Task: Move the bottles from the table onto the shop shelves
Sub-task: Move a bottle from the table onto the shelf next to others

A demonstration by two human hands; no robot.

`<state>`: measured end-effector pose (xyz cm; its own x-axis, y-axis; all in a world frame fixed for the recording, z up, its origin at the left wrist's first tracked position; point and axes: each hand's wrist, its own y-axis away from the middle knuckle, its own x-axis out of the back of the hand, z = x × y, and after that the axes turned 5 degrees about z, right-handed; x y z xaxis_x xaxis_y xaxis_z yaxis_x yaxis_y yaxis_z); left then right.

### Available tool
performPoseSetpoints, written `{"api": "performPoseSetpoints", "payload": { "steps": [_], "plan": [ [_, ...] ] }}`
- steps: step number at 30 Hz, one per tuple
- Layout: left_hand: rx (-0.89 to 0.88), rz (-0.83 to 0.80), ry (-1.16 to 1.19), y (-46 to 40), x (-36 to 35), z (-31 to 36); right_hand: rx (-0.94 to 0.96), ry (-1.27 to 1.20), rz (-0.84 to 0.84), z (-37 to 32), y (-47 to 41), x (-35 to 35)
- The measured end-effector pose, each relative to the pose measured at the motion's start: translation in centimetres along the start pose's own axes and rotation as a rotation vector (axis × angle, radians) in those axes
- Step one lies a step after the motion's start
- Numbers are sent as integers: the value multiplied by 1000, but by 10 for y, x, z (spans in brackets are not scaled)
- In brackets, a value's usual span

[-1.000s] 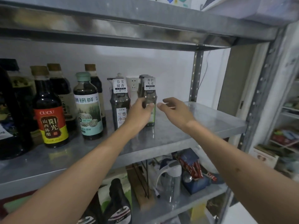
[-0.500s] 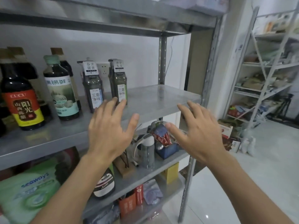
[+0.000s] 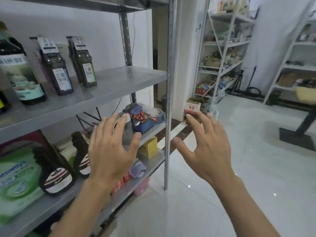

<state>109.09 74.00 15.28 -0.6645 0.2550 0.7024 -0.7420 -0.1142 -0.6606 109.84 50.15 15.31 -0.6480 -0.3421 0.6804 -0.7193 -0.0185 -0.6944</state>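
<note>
Bottles (image 3: 57,69) upright in a row on the shelf (image 3: 119,82), apparently already stocked. Left hand (image 3: 111,151) and right hand (image 3: 206,151) both spread wide, grip empty, held clear of the rack. No worktop in view; remaining bottles impossible to count.

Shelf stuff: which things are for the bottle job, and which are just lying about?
For the job:
dark bottle
green bottle
big bottle
shelf

Just lying about:
blue tub
yellow box
green pack
</note>
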Motion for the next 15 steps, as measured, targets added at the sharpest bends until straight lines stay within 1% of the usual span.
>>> {"api": "performPoseSetpoints", "payload": {
  "steps": [4, 7, 11, 15],
  "plan": [
    [-68, -15, 55, 34, 23, 6, -43, 88, 34, -11, 41, 34],
    [-117, -57, 75, 57, 40, 12, -81, 145, 20, -18, 72, 60],
    [-187, -57, 133, 87, 65, 34, -122, 188, 27, -23, 111, 105],
    [-217, -56, 175, 112, 85, 62, -168, 229, -35, -23, 139, 146]
  ]
}}
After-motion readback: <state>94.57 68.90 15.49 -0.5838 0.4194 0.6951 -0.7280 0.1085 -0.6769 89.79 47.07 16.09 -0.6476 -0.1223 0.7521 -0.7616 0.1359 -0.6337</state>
